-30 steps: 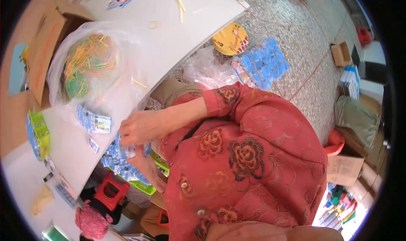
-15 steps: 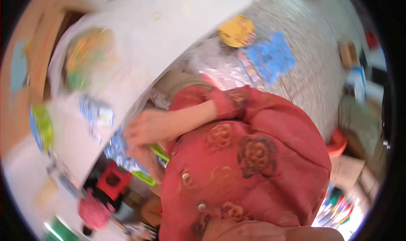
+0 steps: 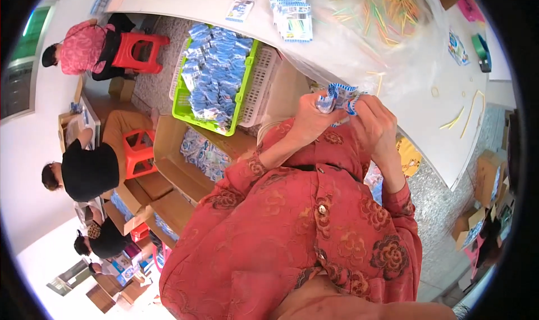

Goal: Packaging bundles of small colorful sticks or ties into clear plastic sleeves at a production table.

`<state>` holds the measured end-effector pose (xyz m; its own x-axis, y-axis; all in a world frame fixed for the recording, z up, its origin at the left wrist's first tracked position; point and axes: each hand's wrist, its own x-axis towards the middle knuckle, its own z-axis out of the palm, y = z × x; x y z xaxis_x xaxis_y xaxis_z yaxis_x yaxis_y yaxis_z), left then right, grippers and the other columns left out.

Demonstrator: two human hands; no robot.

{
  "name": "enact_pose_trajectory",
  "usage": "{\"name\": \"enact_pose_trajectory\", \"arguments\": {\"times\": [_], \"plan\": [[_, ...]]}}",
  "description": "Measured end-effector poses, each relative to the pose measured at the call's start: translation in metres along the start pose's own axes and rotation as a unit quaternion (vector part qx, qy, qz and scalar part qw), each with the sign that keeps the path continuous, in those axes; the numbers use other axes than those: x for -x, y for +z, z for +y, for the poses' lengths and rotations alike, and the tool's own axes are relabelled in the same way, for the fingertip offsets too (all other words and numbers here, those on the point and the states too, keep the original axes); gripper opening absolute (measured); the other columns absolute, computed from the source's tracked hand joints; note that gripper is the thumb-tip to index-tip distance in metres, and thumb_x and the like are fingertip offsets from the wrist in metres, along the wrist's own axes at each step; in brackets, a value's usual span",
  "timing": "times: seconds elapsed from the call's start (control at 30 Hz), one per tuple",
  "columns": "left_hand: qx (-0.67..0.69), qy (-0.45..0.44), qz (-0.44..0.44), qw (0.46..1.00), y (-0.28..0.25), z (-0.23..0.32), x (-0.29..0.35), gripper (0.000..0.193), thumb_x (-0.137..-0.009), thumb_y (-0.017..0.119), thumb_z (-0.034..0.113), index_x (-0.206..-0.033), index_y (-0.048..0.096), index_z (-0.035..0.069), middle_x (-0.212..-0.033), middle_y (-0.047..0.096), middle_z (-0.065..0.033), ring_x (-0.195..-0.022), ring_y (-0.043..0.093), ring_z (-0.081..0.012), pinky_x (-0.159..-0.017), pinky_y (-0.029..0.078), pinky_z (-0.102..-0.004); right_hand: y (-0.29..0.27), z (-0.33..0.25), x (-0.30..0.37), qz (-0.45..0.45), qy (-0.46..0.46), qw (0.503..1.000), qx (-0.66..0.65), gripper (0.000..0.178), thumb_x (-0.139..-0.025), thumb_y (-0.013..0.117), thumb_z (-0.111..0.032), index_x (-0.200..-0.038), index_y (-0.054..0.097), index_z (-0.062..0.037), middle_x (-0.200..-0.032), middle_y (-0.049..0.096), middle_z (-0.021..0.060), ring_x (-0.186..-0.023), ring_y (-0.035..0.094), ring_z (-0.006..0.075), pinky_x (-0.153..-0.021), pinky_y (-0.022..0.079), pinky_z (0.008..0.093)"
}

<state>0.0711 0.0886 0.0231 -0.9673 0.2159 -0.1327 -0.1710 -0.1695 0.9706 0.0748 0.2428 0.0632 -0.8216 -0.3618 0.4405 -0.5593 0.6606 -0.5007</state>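
Note:
Close to my chest, at the table's near edge, both hands hold one small blue-and-white packet [image 3: 340,95]. My left hand [image 3: 312,117] pinches its left end, and my right hand [image 3: 375,120] grips the right end with curled fingers. The packet looks bent or gathered between them; whether it is sealed or torn I cannot tell. Beyond my hands, a pile of thin coloured sticks [image 3: 387,8] in green, yellow and orange lies on clear plastic. A stack of similar packets [image 3: 292,19] lies on the table left of the sticks, beside a single packet [image 3: 240,8].
Left of me, a green crate [image 3: 178,105] full of blue packets rests on a pale one. Cardboard boxes [image 3: 165,146] hold more packets. Several people sit farther left near red stools [image 3: 140,53]. A tape roll [image 3: 481,53] stands at the white table's [image 3: 443,92] right side.
The view has swung round and sharpened. My hands, blurred near the green crate before, are now at the table edge with a packet between them.

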Motion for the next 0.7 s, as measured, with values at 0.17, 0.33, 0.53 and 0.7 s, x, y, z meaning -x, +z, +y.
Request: {"name": "enact_pose_trajectory", "arguments": {"times": [0.17,0.33,0.53,0.7], "plan": [[0.05,-0.008,-0.009,0.999,-0.015,0.005,-0.009,0.021,-0.072,0.069,0.002,-0.092,0.063,-0.001,-0.081,0.062,0.0006,-0.072,0.053,-0.0047,-0.063,0.045,-0.0207,0.007,0.001,-0.023,-0.011,-0.011,1.0,0.017,0.015,-0.064,0.061,0.0,-0.074,0.05,-0.0036,-0.076,0.051,0.0069,-0.07,0.054,0.0245,-0.056,0.045,0.0343],[0.085,-0.017,-0.003,0.996,-0.031,-0.003,-0.022,0.021,-0.072,0.068,0.002,-0.091,0.063,-0.001,-0.082,0.063,-0.0003,-0.073,0.054,-0.0047,-0.065,0.046,-0.0208,0.013,0.003,-0.04,-0.041,-0.017,0.999,-0.004,0.019,-0.062,0.063,0.002,-0.08,0.057,-0.0017,-0.079,0.054,0.0104,-0.069,0.056,0.0281,-0.056,0.045,0.0344],[0.041,-0.002,0.038,0.998,-0.03,-0.009,-0.032,0.017,-0.073,0.066,0.001,-0.09,0.063,0.0,-0.08,0.061,0.0019,-0.07,0.052,-0.0033,-0.061,0.044,-0.0195,0.018,0.001,-0.051,-0.079,-0.024,0.996,0.024,0.016,-0.064,0.064,0.001,-0.078,0.056,-0.0023,-0.075,0.054,0.0092,-0.066,0.055,0.0272,-0.055,0.044,0.0341],[0.03,0.027,0.08,0.996,-0.027,-0.015,-0.042,0.013,-0.069,0.067,0.002,-0.082,0.063,0.001,-0.069,0.061,-0.0002,-0.063,0.052,-0.0038,-0.057,0.045,-0.0228,0.02,0.002,-0.057,-0.035,0.006,0.999,0.019,0.013,-0.068,0.064,-0.002,-0.076,0.054,-0.003,-0.073,0.053,0.0105,-0.063,0.055,0.0277,-0.052,0.044,0.0345]]}}
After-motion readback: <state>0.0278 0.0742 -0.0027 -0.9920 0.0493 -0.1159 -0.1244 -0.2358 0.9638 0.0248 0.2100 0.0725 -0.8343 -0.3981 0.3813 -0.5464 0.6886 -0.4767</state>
